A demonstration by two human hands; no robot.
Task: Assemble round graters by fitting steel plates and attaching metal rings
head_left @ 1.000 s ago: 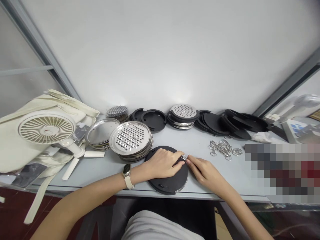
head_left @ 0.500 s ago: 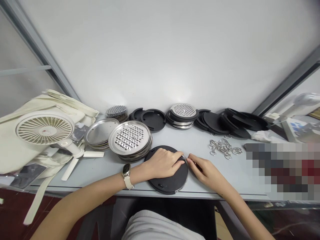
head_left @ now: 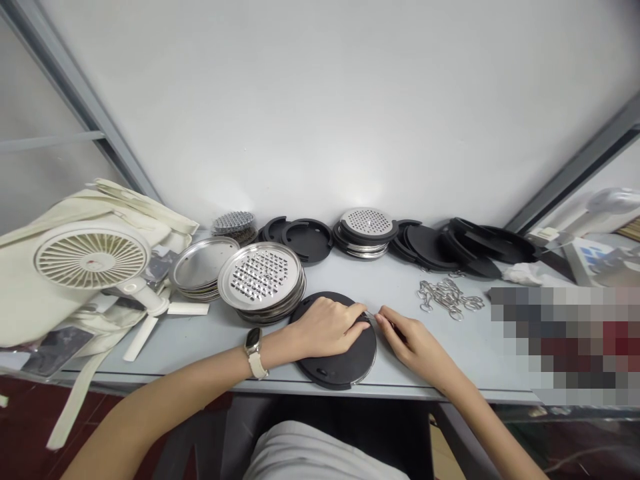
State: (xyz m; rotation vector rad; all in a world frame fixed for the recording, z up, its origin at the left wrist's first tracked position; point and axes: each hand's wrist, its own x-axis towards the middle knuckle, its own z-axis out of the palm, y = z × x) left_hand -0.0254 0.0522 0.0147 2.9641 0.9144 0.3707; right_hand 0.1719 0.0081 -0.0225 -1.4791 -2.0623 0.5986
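Note:
A black round grater holder [head_left: 345, 370] lies underside up at the table's front edge, with a thin silver rim showing along its right side. My left hand [head_left: 327, 327] presses down on it, fingers curled, index finger and thumb at its right edge. Between the two hands, a small metal wire clip [head_left: 369, 315] shows at that edge. My right hand [head_left: 407, 340] pinches the clip's outer end between thumb and fingers. Part of the clip is hidden by the fingertips. Similar wire clips [head_left: 450, 295] lie in a loose pile right of my right hand.
Stacked metal grater discs [head_left: 263, 275] and plain metal discs [head_left: 205, 263] stand to the left. Black holders [head_left: 307, 240] and a perforated disc stack [head_left: 367, 221] line the wall. A white fan [head_left: 93, 259] and cream bag [head_left: 20, 287] sit far left. A blurred patch covers the right.
Very little differs. My right fingertips have shifted slightly to the right at the clip; my left hand and the black holder stay in place.

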